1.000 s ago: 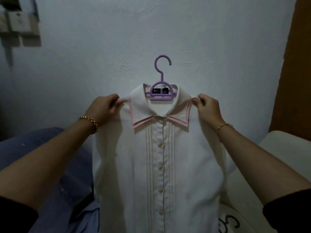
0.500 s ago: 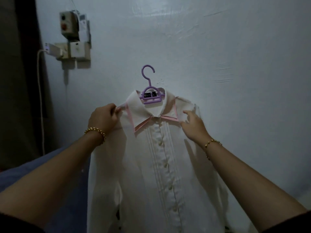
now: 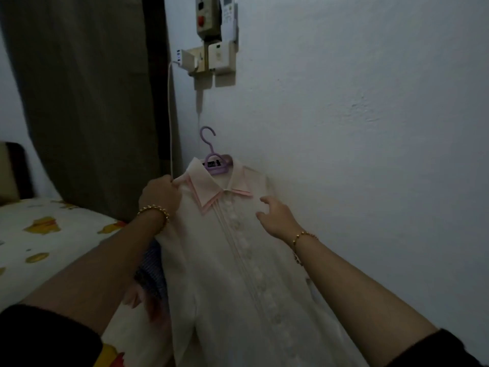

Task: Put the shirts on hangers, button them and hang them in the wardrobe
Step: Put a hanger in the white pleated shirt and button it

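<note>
Head view: white shirt (image 3: pixel 225 274) sits on the purple hanger (image 3: pixel 214 162), seemingly buttoned; only the wardrobe step remains. Left hand (image 3: pixel 158 197) pinches its shoulder beside the hanger, right hand (image 3: pixel 277 217) hovers open below the hanger.

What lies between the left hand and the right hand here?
Between the left hand and right hand lies only the shirt: its pink-edged collar and button front, shown in the head view.

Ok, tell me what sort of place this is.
Probably a home bedroom: a bed with a printed sheet at the left, a brown curtain behind it, and a wall socket with a charger plugged in above the white shirt.
</note>
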